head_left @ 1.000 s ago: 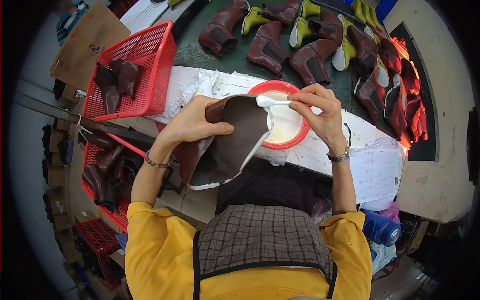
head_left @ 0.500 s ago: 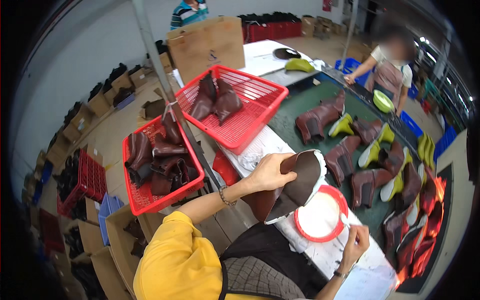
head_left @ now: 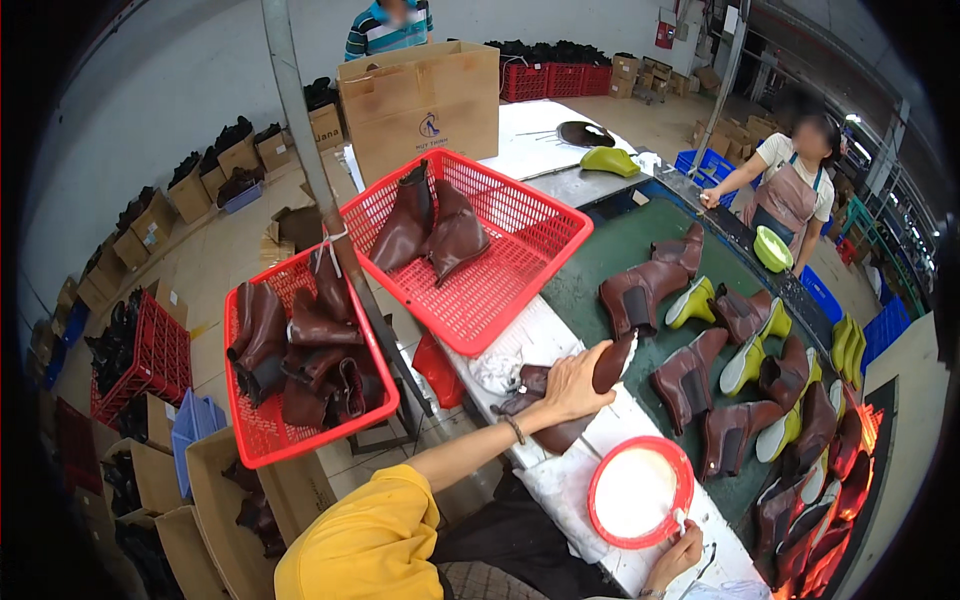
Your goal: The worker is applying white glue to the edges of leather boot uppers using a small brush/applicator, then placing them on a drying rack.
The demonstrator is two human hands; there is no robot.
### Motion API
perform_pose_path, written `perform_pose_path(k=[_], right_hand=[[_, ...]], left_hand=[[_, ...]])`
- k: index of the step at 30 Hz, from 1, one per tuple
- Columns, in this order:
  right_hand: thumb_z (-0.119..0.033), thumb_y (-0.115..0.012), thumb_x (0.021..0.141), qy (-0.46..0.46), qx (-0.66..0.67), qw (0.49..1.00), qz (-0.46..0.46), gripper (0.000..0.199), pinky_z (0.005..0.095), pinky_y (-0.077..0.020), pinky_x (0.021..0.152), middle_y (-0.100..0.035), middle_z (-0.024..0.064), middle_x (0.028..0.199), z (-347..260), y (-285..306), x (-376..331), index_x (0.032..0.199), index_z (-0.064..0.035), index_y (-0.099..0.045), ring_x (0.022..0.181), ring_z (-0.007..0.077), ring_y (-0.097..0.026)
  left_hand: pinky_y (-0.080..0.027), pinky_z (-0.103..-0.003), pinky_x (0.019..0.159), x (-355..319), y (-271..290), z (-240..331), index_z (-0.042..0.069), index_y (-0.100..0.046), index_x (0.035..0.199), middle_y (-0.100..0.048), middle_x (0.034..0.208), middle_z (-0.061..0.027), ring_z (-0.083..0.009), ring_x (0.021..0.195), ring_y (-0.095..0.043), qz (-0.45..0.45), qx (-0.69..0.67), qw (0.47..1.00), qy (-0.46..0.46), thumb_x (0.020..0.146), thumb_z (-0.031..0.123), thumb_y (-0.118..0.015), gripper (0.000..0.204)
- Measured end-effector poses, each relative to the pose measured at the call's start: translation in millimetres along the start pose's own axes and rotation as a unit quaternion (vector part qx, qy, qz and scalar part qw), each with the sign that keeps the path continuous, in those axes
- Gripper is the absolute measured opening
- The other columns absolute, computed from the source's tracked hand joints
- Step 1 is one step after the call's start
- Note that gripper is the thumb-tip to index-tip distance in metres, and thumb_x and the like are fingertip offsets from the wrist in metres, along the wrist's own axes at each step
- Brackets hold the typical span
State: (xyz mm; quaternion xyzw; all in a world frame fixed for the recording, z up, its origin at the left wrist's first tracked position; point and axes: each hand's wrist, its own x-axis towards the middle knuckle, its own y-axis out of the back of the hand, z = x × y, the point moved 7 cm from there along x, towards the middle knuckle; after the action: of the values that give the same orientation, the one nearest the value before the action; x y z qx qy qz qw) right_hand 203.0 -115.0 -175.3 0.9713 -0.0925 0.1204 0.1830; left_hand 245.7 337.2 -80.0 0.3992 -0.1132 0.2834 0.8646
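My left hand [head_left: 578, 388] is closed around a brown leather boot upper [head_left: 560, 438] above the white tabletop, left of the bowl. A whitish edge shows on the part of the upper beyond my fingers. At the lower right, my right hand [head_left: 680, 556] pinches a small white-tipped brush [head_left: 681, 520] at the bowl's near rim; most of its handle is hidden in my fingers. The red bowl [head_left: 598, 510] holds white liquid. Brown boots [head_left: 690, 378] and yellow-green shoe lasts [head_left: 690, 303] lie on the green belt [head_left: 625, 235] to the right.
Two red plastic baskets [head_left: 515, 325] with brown boots stand on the left, by a metal post [head_left: 300, 120]. A cardboard box [head_left: 420, 105] is at the back. Across the belt stands a co-worker [head_left: 795, 185] near a green bowl [head_left: 772, 250]. An orange glow [head_left: 868, 430] shows at the right.
My left hand has carried the boot upper away from the bowl, farther out over the table, and turned it. My right hand stays by the bowl with the brush. The whole view has shifted.
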Motion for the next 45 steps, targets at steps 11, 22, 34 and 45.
perform_pose_path(k=[11,22,34,45], right_hand=[[-0.026,-0.046,0.111,-0.015,0.017,0.999,0.046,0.036,0.0188,-0.0462,0.058,-0.068,0.0026,0.108,-13,1,0,0.122,0.0007,-0.067,0.073,0.0049,-0.053],[-0.019,-0.058,0.105,0.047,-0.042,0.994,0.086,0.025,0.0305,-0.0449,0.066,-0.065,0.0036,0.081,-37,8,-6,0.12,-0.004,-0.071,0.069,0.0133,-0.051],[-0.025,-0.055,0.106,0.131,-0.139,0.975,0.109,0.032,0.0359,-0.0449,0.06,-0.07,0.0107,0.076,-45,12,-3,0.109,0.0012,-0.074,0.059,0.0187,-0.056],[-0.027,-0.053,0.107,0.067,-0.121,0.985,0.104,0.034,0.032,-0.049,0.065,-0.074,0.0103,0.091,-38,7,-2,0.117,-0.0002,-0.071,0.068,0.016,-0.059]], left_hand=[[-0.048,-0.048,0.084,-2,-2,-5,0.012,-0.049,0.144,-0.068,0.107,-0.0192,-0.0375,0.096,-0.066,0.011,0.017,1.0,0.001,0.07,0.035,-0.08,0.084],[-0.051,-0.05,0.085,-7,-9,3,0.014,-0.052,0.138,-0.069,0.116,-0.0157,-0.0375,0.096,-0.068,0.052,0.038,0.997,-0.051,0.07,0.036,-0.081,0.077],[-0.049,-0.049,0.087,-11,-14,3,0.013,-0.05,0.142,-0.068,0.118,-0.0146,-0.036,0.097,-0.067,0.063,0.079,0.992,-0.08,0.07,0.042,-0.081,0.083],[-0.049,-0.047,0.09,-12,-12,0,0.012,-0.051,0.142,-0.068,0.121,-0.0139,-0.0348,0.102,-0.067,0.052,0.089,0.992,-0.069,0.07,0.042,-0.083,0.085]])
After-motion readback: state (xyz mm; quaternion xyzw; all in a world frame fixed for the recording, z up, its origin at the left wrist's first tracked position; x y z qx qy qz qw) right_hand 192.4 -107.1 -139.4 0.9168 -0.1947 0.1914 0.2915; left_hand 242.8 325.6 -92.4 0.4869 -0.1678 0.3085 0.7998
